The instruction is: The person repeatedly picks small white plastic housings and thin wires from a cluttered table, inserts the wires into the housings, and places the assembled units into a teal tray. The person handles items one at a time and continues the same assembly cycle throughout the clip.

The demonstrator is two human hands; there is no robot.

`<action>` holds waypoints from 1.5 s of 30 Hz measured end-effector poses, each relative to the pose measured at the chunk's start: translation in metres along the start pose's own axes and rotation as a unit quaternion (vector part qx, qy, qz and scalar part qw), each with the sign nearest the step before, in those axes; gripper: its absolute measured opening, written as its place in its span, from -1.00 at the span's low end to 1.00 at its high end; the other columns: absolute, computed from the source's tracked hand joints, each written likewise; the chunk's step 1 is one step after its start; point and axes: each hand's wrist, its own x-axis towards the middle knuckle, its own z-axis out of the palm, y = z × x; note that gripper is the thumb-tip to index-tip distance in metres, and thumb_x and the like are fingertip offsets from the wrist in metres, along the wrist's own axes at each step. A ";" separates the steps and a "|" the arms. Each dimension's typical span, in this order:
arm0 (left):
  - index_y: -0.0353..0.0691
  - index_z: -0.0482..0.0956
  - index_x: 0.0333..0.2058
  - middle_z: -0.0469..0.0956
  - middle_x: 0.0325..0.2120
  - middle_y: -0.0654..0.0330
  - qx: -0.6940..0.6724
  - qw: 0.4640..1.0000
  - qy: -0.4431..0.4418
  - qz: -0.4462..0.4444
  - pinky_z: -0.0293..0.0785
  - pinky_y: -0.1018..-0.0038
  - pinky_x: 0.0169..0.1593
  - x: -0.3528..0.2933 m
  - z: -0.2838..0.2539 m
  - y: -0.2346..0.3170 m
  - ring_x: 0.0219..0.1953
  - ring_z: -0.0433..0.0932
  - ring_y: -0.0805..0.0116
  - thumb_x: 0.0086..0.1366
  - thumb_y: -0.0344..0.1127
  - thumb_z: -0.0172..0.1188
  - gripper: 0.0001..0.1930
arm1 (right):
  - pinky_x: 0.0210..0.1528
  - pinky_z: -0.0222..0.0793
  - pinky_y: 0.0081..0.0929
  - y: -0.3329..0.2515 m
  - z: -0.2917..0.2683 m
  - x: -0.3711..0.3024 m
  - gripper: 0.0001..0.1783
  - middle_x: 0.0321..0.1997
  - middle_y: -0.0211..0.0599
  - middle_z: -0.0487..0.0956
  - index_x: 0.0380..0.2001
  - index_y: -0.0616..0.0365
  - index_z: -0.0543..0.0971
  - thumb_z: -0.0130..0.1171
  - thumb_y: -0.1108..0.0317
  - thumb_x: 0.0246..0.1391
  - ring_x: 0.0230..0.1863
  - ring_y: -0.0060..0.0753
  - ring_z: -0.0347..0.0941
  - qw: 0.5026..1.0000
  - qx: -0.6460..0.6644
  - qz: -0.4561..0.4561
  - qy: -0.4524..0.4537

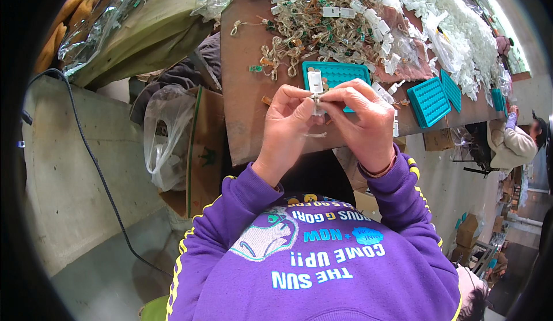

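Observation:
My left hand (282,133) and my right hand (371,125) meet in front of my chest, fingertips pinched together. Between them is a small white plastic case (314,80), standing upright above the fingers. A short pale strand (315,135) hangs below, by my left thumb; I cannot make out whether it belongs to the case. The fingers hide the lower part of what they hold. Just beyond lies a teal tray (351,71) with rows of small hollows, partly covered by my right hand.
Bundled clear wires (322,27) with green and orange bits cover the brown table (247,108). Loose white plastic pieces (449,38) heap at the far right, near another teal tray (429,102). A cardboard box (204,148) and plastic bag (167,131) stand left. Another person (510,145) sits at far right.

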 end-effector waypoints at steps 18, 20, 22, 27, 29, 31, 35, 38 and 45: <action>-0.24 0.45 -0.22 0.57 -0.35 0.18 0.000 1.000 0.010 -0.030 0.53 0.48 -0.27 0.000 0.002 0.006 -0.39 0.56 0.44 0.36 -0.34 0.16 -0.87 | -0.43 0.46 -0.54 0.003 -0.005 0.009 -0.81 -0.41 -0.28 0.61 -0.38 0.15 0.65 0.34 0.56 -0.17 -0.42 -0.35 0.57 0.999 0.023 -0.014 -0.031; -0.24 0.44 -0.21 0.57 -0.35 0.18 -0.014 0.999 0.011 -0.033 0.53 0.49 -0.27 0.001 0.002 0.005 -0.39 0.55 0.44 0.37 -0.33 0.15 -0.87 | -0.39 0.47 -0.51 0.006 -0.003 0.008 -0.80 -0.40 -0.30 0.62 -0.36 0.14 0.65 0.32 0.57 -0.15 -0.41 -0.32 0.57 0.999 0.021 -0.024 -0.033; -0.24 0.44 -0.21 0.56 -0.35 0.18 -0.030 0.999 0.016 -0.035 0.52 0.50 -0.26 0.001 0.002 0.004 -0.38 0.55 0.44 0.38 -0.32 0.13 -0.86 | -0.32 0.47 -0.46 0.008 0.001 0.004 -0.78 -0.39 -0.31 0.63 -0.33 0.14 0.65 0.29 0.59 -0.14 -0.39 -0.29 0.57 0.998 -0.017 -0.063 -0.017; -0.23 0.41 -0.17 0.57 -0.32 0.17 -0.070 0.997 -0.021 -0.033 0.52 0.53 -0.26 0.004 -0.002 0.005 -0.37 0.54 0.44 0.40 -0.28 0.11 -0.84 | -0.14 0.47 -0.33 0.016 0.009 -0.007 -0.67 -0.33 -0.32 0.66 -0.20 0.13 0.64 0.23 0.63 -0.10 -0.32 -0.25 0.60 0.991 -0.028 -0.126 0.042; -0.23 0.40 -0.16 0.57 -0.30 0.17 -0.060 0.997 -0.011 -0.042 0.52 0.53 -0.26 0.003 -0.003 0.006 -0.36 0.54 0.44 0.41 -0.29 0.10 -0.84 | -0.15 0.48 -0.36 0.022 0.007 -0.012 -0.67 -0.28 -0.22 0.66 -0.15 0.13 0.65 0.24 0.59 -0.05 -0.26 -0.22 0.61 0.994 0.018 0.014 0.107; -0.23 0.40 -0.14 0.56 -0.28 0.16 -0.054 0.997 0.006 -0.046 0.52 0.53 -0.26 0.002 -0.003 0.005 -0.36 0.55 0.43 0.41 -0.29 0.09 -0.83 | -0.11 0.48 -0.45 0.035 -0.002 -0.010 -0.72 -0.17 -0.17 0.66 -0.15 0.23 0.64 0.20 0.60 0.02 -0.20 -0.34 0.59 0.992 -0.005 0.099 0.078; -0.24 0.39 -0.13 0.55 -0.25 0.16 -0.059 0.997 0.011 -0.039 0.54 0.53 -0.25 0.003 -0.002 0.003 -0.34 0.55 0.43 0.41 -0.31 0.09 -0.83 | -0.23 0.42 -0.32 0.056 0.005 -0.011 -0.83 -0.36 -0.32 0.58 -0.29 0.05 0.67 0.29 0.39 -0.03 -0.30 -0.17 0.51 0.981 -0.191 0.031 -0.005; -0.24 0.39 -0.14 0.54 -0.25 0.17 -0.071 0.996 0.010 -0.045 0.55 0.54 -0.25 0.003 -0.001 0.004 -0.33 0.55 0.45 0.40 -0.34 0.10 -0.85 | -0.26 0.40 -0.30 0.064 0.010 -0.014 -0.88 -0.41 -0.33 0.54 -0.37 0.07 0.66 0.29 0.37 -0.05 -0.32 -0.19 0.47 0.983 -0.185 0.014 -0.002; -0.25 0.40 -0.14 0.54 -0.29 0.18 -0.071 0.996 0.023 -0.044 0.56 0.57 -0.27 0.003 0.003 0.004 -0.36 0.55 0.48 0.38 -0.39 0.11 -0.86 | -0.25 0.41 -0.32 0.064 0.004 -0.008 -0.91 -0.40 -0.30 0.56 -0.43 0.10 0.65 0.31 0.39 -0.08 -0.32 -0.20 0.49 0.988 -0.154 0.020 -0.027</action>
